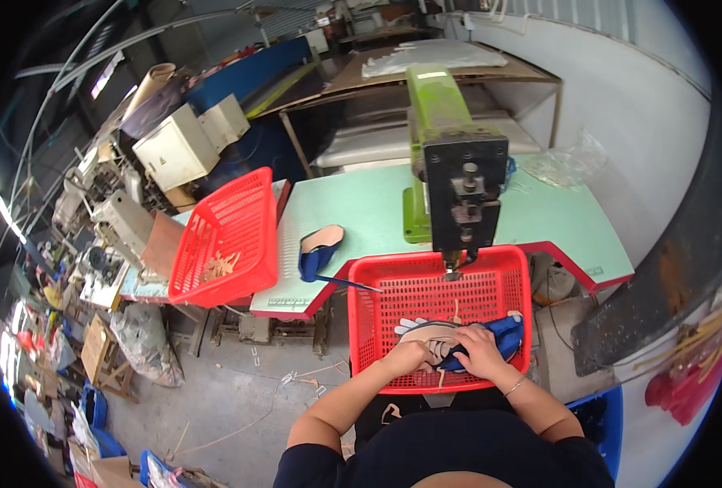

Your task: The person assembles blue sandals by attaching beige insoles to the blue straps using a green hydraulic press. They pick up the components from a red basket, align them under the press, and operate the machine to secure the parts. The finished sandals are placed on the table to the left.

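Both hands work low inside a red plastic basket (364, 313) in front of me. My left hand (410, 359) is closed on the near edge of a beige and blue shoe piece (436, 333), its fingertips partly hidden. My right hand (479, 353) lies over the same piece, fingers bent and pressed on it. Blue shoe parts (504, 332) lie by the right hand, against the basket's right side. White pieces (410, 324) show just beyond the left hand. On the table left of the basket rests a blue shoe upper (318, 259) with a beige sole and a long strap.
A green machine (442, 106) with a black head (464, 191) stands over the basket's far edge. The pale green table (361, 195) has a red front edge. Another red basket (235, 215) at left holds beige scraps. A dark curved post (662, 301) rises at right.
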